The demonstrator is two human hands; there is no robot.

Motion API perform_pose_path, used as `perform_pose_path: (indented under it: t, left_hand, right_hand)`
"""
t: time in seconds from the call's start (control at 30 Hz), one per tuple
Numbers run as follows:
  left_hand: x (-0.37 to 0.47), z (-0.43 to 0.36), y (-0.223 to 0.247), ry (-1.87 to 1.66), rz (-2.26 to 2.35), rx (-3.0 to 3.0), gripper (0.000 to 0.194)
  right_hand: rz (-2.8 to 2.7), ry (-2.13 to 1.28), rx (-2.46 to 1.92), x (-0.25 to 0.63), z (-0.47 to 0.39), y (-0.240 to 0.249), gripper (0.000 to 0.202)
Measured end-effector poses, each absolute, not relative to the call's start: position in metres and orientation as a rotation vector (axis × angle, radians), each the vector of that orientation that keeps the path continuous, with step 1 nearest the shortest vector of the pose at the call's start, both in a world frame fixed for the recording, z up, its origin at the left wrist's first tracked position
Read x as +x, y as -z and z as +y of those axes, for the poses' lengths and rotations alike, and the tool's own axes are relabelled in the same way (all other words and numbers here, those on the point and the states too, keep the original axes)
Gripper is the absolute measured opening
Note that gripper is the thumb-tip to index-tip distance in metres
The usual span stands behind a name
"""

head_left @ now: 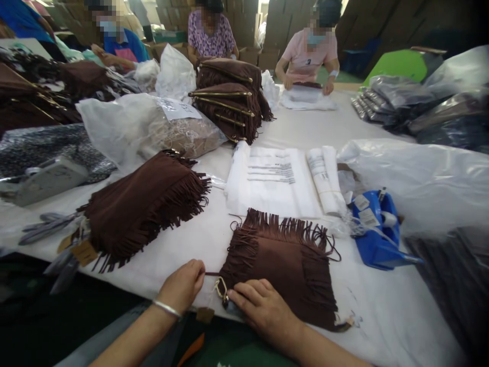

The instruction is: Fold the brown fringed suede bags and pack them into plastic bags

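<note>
**Brown strip pinched in your left hand, right hand on the fringed bag**

Your left hand (pixel 182 286) is closed, its fingertips and thumb pinching a thin brown strip (pixel 212 274) that runs across to the fringed bag (pixel 282 262). That dark brown bag lies flat on the table (pixel 385 311), just beyond your right hand and to the right of your left one, with fringe along its far edge and down its sides. Your right hand (pixel 267 308) rests palm down at the bag's near-left edge, its fingertips beside a gold-coloured metal clasp (pixel 220 288) that sits between your two hands. You cannot tell from this view whether the right thumb is pressing anything underneath. A tan tag (pixel 205 315) hangs at the table edge, just below and between your hands.

Beyond your left hand and to its left lies a second fringed piece (pixel 139 201), with grey strips and tan tags at its near end. Straight ahead of your right hand, past the bag, are printed white plastic bags (pixel 271 178) and a rolled white bundle (pixel 324 178). A blue plastic holder (pixel 376 232) stands ahead and to the right. Farther ahead, brown bags with gold zippers (pixel 231 97) are piled up.
</note>
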State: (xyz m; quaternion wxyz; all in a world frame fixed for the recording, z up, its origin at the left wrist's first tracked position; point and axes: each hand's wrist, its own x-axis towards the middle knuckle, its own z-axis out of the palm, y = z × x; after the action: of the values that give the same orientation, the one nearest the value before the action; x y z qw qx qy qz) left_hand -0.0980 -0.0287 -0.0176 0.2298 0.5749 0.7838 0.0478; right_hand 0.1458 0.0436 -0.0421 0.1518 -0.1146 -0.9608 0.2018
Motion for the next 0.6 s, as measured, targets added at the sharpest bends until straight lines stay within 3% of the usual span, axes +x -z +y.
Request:
perform_pose_path:
  t: [0.1,0.3,0.43,0.6]
  left_hand:
    - [-0.104,-0.025,0.000,-0.287,2.049,1.433,0.010]
    - [-0.061,-0.018,-0.024,-0.636,1.736,0.885,0.025]
    - [-0.030,-0.016,-0.019,-0.799,1.677,0.802,0.026]
    - [-0.059,-0.022,-0.011,-0.937,1.762,0.701,0.043]
  right_hand:
    - [-2.703,-0.679,-0.319,0.151,0.047,0.032,0.044]
    - [-2.499,-0.787,-0.561,0.140,0.050,0.017,0.049]
    - [-2.510,-0.665,-0.591,0.123,0.053,0.018,0.034]
    - [-2.408,-0.713,-0.586,0.128,0.059,0.027,0.015]
